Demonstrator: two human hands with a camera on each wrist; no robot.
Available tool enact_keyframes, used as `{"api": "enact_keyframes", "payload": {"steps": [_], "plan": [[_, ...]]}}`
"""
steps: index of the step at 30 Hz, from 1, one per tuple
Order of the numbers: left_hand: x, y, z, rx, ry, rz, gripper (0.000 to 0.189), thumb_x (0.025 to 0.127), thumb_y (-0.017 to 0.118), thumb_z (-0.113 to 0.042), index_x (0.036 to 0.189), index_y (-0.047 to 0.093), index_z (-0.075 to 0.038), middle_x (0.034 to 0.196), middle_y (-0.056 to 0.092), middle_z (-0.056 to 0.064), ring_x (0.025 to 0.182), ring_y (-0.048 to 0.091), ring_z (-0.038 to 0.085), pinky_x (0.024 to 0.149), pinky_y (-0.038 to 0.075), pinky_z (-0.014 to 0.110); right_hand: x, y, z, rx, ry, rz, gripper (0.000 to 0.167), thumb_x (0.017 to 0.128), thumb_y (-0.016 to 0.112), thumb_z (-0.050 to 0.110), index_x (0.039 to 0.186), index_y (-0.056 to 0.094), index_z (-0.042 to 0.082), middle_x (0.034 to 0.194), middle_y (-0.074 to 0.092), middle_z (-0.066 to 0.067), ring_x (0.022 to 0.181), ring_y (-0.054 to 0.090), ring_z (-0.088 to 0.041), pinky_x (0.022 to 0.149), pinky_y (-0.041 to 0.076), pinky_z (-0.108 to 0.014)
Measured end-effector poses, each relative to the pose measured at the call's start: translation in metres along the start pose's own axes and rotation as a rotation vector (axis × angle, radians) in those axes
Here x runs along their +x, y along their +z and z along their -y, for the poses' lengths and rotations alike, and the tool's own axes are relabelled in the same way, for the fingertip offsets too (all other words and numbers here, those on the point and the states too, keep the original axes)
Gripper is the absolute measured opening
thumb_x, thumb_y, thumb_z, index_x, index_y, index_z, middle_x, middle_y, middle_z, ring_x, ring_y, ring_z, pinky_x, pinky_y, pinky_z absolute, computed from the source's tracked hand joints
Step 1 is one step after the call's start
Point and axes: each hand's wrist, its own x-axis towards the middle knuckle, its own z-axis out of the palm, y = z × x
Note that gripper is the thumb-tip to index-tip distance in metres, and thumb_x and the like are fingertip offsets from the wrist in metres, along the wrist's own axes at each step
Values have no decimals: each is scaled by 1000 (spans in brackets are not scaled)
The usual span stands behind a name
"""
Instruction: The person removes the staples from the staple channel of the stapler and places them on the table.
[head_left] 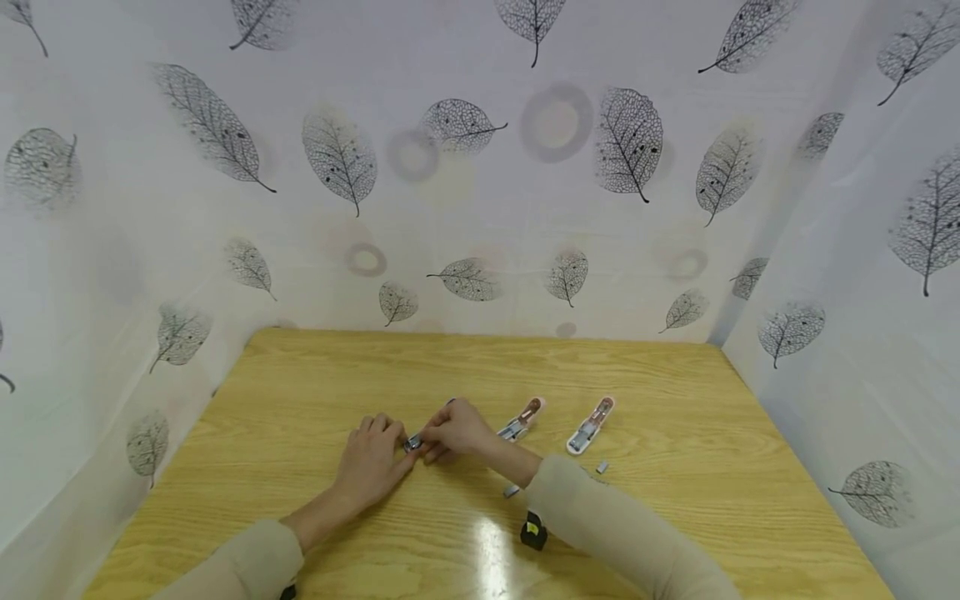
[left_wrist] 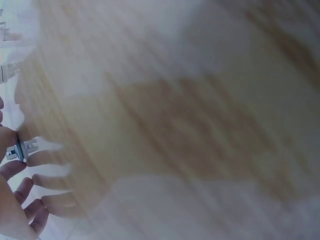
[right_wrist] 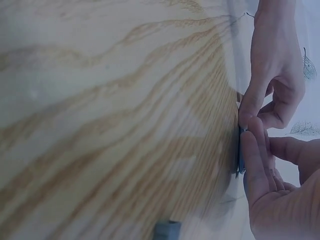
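A dark, metal-channelled stapler (head_left: 413, 442) lies opened out on the table between the two hands. My left hand (head_left: 369, 458) holds its near end between thumb and fingers. From the right, my right hand (head_left: 459, 429) pinches at its middle. The fingers cover much of the stapler, so whether a small piece is also between them cannot be seen. In the right wrist view, the fingertips of the left hand (right_wrist: 277, 65) and the right hand (right_wrist: 280, 185) meet over the narrow dark edge of the stapler (right_wrist: 241, 155).
Two more opened staplers, white and reddish, lie to the right: one (head_left: 514, 428) behind the right wrist, another (head_left: 591, 426) farther right. Small grey strips, like staples, lie nearer, one (head_left: 602, 467) by the sleeve and one (head_left: 512, 491) under the forearm. A black box (head_left: 533, 531) sits beside the right sleeve.
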Motion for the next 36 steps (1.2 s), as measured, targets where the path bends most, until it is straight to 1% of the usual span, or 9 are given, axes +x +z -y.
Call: {"api": "enact_keyframes", "payload": {"steps": [6,10,15,20,23,27,36], "plan": [[0,0,-2,9,6,-25,25,89,84,-31,89,66,-13,97,64,7,85,56,24,70,45,38,-3,-7,-3,25,-10,-5,18,101,67,7,104,76,-9,89,80,-24,74,81,-28,68,65,-33],[1,-1,-2,1,-8,-11,25,89,84,-32,89,66,-13,97,63,7,86,55,24,71,44,37,-7,-16,-5,41,-12,-2,20,102,66,7,107,75,-11,92,80,-23,73,80,-22,70,65,-32],[1,-1,-2,-15,-25,6,26,88,84,-32,89,67,-13,96,62,6,86,54,24,72,43,37,-14,-25,-5,66,-5,-9,20,101,66,6,106,74,-12,95,79,-25,69,77,-13,73,65,-32],[1,-1,-3,-20,-32,7,25,88,85,-32,90,68,-13,97,63,7,88,55,24,73,44,38,-22,-29,-6,98,6,-11,20,100,66,5,104,73,-13,96,79,-27,66,75,-9,73,65,-33],[2,-1,-3,-14,-28,-2,25,88,85,-32,89,68,-13,98,64,8,88,56,26,73,45,39,-29,-28,-7,101,21,6,19,100,66,5,103,75,-12,93,80,-25,67,75,-9,72,65,-33],[1,-1,-4,-4,-25,-11,26,88,85,-32,89,68,-13,98,65,8,88,56,26,72,45,39,-35,-21,-11,99,42,27,18,100,68,7,101,76,-9,90,81,-21,68,76,-11,71,65,-32],[1,0,-4,-6,-32,5,25,89,84,-31,90,68,-13,98,64,7,89,55,25,74,44,39,-46,-3,-21,88,89,68,17,98,69,7,101,77,-8,89,80,-23,65,75,-11,63,63,-29]]}}
